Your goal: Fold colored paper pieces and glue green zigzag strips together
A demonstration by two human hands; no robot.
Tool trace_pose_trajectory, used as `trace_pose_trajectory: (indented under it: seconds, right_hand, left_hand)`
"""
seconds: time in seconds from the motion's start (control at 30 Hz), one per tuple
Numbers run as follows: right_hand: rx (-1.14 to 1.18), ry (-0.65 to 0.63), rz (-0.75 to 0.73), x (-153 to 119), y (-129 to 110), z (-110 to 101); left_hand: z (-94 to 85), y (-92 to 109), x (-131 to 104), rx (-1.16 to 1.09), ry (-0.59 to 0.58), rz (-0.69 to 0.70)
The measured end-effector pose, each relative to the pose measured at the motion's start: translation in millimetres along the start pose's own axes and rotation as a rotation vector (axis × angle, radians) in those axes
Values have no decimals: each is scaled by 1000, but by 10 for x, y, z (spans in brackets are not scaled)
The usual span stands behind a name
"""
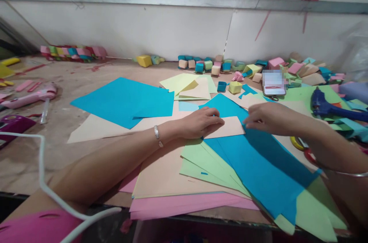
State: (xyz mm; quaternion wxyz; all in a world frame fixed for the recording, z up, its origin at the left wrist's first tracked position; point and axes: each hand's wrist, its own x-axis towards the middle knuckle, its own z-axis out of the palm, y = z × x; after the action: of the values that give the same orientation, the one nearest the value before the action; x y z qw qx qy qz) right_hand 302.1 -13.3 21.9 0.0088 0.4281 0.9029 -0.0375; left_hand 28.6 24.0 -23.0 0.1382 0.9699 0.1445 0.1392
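A small peach-coloured paper strip (227,127) lies across large blue paper sheets (258,162). My left hand (198,122) holds the strip's left end, its fingers bent and pressed down on the paper. Close to the strip's right end, my right hand (264,117) has its fingers curled in a pinch. Whatever is between those fingertips, if anything, is hidden. Beneath both hands are pale green sheets (207,162), a peach sheet (161,174) and pink sheets (184,204).
Another blue sheet (126,101) lies to the left. Scissors (309,155) rest beside my right wrist. A blue glue gun (324,107) lies right, a pink one (34,95) left. Paper cubes (201,66) line the wall. A white cable (43,166) crosses the near left.
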Motion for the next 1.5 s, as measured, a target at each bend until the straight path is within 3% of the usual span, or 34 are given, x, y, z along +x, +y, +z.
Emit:
trace_pose_trajectory:
  seconds: [0.1, 0.27, 0.4, 0.63, 0.73, 0.83, 0.97, 1.17, 1.27, 1.33, 1.4, 1.43, 1.5]
  right_hand:
    - [49, 226, -50, 131, 16, 177]
    - [101, 199, -59, 253, -11, 404]
    - [104, 226, -59, 258, 28, 439]
    - [94, 389, -40, 263, -17, 389]
    - [243, 470, -34, 240, -77, 317]
    - [437, 545, 133, 202, -143, 221]
    - [888, 527, 296, 177, -254, 134]
    - [1201, 562, 369, 228, -415, 210]
    - [1240, 585, 295, 196, -422, 223]
    - [1193, 568, 182, 141, -385, 182]
    - [1075, 462, 64, 85, -327, 127]
    - [977, 380, 16, 65, -296, 106]
    - [714, 344, -43, 52, -244, 100]
  left_hand:
    - [4, -39, -12, -75, 183, 19]
    - [4, -116, -40, -98, 414, -119]
    - [15, -107, -48, -117, 444, -203]
    - [21, -11, -65, -87, 400, -203]
    - [9, 4, -67, -216, 515, -202]
    - [-8, -4, -65, -469, 660, -174]
    - [-29, -20, -52, -763, 747, -253]
    - [-43, -43, -3, -914, 834, -423]
    - [-53, -70, -4, -924, 895, -499]
    - [-66, -107, -23, -938, 848, -581]
    - [-79, -162, -46, -937, 720, -656]
    - [-82, -194, -55, -883, 652, -666]
    - [-81, -252, -65, -671, 582, -629]
